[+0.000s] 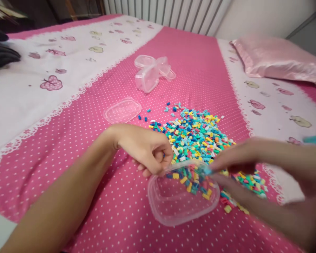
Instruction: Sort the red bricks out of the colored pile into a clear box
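Note:
My left hand [147, 147] is closed at the upper left rim of a clear plastic container [171, 205], thumb and finger pinching it. Several small yellow, blue and red toy bricks lie inside, mostly on its far right side. Blurred by motion, my right hand [274, 158] is over the container's right rim. Between its thumb and fingertips is a small light blue brick [208, 171]. Just beyond the container spreads a large pile of small multicoloured bricks [197, 135], partly hidden behind both hands.
A clear lid [123, 110] lies flat behind my left hand. Farther back, more clear containers and lids [150, 77] are heaped together. A pink pillow [276, 59] rests on the bed [94, 211] at the right. Something dark, like a gloved hand [2, 49], shows at the left edge.

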### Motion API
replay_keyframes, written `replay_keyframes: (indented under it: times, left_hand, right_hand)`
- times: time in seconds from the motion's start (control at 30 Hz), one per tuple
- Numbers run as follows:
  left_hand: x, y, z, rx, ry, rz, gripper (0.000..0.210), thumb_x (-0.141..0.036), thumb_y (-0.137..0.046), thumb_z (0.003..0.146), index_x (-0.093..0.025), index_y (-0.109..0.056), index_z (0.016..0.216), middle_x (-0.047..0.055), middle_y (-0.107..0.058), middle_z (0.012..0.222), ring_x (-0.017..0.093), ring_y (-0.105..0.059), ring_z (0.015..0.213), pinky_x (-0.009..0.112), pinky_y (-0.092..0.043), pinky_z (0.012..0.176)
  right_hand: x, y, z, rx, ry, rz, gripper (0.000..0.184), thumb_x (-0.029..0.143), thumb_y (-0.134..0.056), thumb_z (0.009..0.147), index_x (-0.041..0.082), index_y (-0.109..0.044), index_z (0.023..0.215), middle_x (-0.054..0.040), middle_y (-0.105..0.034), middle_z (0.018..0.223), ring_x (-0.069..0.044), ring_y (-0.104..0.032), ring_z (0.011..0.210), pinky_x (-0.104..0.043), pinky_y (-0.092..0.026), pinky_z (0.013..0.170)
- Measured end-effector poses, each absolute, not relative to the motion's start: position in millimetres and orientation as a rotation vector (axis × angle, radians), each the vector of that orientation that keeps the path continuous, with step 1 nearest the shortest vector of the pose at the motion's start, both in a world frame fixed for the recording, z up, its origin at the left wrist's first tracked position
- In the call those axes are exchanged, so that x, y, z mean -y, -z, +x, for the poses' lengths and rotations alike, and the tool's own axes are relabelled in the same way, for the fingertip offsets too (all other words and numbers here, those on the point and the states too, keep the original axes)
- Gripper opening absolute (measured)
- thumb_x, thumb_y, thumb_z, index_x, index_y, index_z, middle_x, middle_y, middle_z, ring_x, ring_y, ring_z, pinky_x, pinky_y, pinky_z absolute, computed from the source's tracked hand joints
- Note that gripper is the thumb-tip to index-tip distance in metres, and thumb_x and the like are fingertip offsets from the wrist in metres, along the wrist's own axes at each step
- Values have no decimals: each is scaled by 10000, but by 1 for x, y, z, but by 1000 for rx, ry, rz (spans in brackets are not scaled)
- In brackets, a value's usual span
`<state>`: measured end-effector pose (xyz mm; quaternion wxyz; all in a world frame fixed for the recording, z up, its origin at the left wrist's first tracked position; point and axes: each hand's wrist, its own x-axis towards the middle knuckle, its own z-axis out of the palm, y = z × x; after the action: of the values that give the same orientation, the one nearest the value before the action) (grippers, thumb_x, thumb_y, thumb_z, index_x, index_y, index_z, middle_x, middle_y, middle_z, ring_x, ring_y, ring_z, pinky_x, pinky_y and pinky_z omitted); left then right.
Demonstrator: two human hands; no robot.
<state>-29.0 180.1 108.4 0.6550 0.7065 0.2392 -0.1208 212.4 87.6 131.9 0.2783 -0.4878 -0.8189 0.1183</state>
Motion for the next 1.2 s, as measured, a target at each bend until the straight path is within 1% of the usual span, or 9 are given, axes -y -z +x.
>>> replay_keyframes:
  times: [0.03,0.07,0.13,0.23,0.4,0.57,0.73,0.97,1.2]
  left_hand:
    - [-182,-107,-30,-539,273,1587,55,-129,-605,701,-182,-589,697,-47,-620,554,101,-551,486,189,-435,469]
    - [-184,-105,-31,-530,273,1581,47,-135,-611,714,-180,-599,705,-42,-632,557,105,-565,496,191,-439,475]
    - [-185,-101,-28,-506,275,1590,61,-127,-611,740,-179,-619,710,-35,-646,556,110,-580,508,192,-439,479]
    - [-184,-96,-19,-456,303,1626,136,-103,-599,781,-178,-645,678,-31,-639,535,110,-562,494,192,-415,458]
    - [-181,-92,-8,-433,357,1581,136,-119,-653,791,-185,-712,688,-26,-655,536,116,-527,467,217,-427,460]
    - [-180,-94,-8,-424,355,1544,104,-222,-790,742,-193,-723,668,-21,-664,544,125,-543,469,223,-408,432]
    - [-177,-94,-6,-473,296,1477,124,-146,-841,630,-195,-727,632,-26,-638,485,133,-519,411,225,-385,384]
    - [-180,-92,-7,-373,355,1566,77,-209,-715,797,-165,-743,741,-13,-672,546,102,-528,453,186,-393,432]
    - [-180,-95,-6,-366,388,1614,139,-211,-695,846,-145,-705,725,-8,-671,577,94,-526,468,177,-383,428]
  right_hand:
    - [-81,-131,199,2318,-293,-1181,69,330,-659,873,326,-715,833,9,-738,727,-200,-680,610,-314,-492,519]
    - [-76,-127,187,2376,-256,-1117,189,245,-561,912,307,-681,779,6,-715,670,-192,-649,546,-319,-452,470]
    - [-69,-113,169,2521,-265,-1115,267,132,-481,897,280,-609,716,1,-685,611,-187,-616,477,-328,-389,417]
    - [-63,-92,161,2592,-224,-1171,265,46,-486,835,267,-547,702,-5,-685,612,-187,-621,472,-329,-353,428]
    - [-57,-88,162,2611,-151,-1192,244,55,-491,858,267,-558,757,-4,-671,584,-175,-587,445,-322,-310,458]
    - [-51,-87,150,2657,33,-1220,306,-3,-453,802,261,-585,726,-1,-648,529,-189,-595,419,-341,-307,442]
    - [-47,-80,149,2682,73,-1250,285,24,-447,834,265,-584,768,-8,-655,560,-203,-604,461,-350,-337,473]
    - [-43,-89,149,2699,79,-1331,279,23,-470,855,247,-619,784,10,-654,574,-149,-592,486,-280,-350,476]
    - [-45,-94,155,2690,82,-1261,319,3,-459,845,241,-648,749,10,-683,592,-147,-623,498,-268,-414,486]
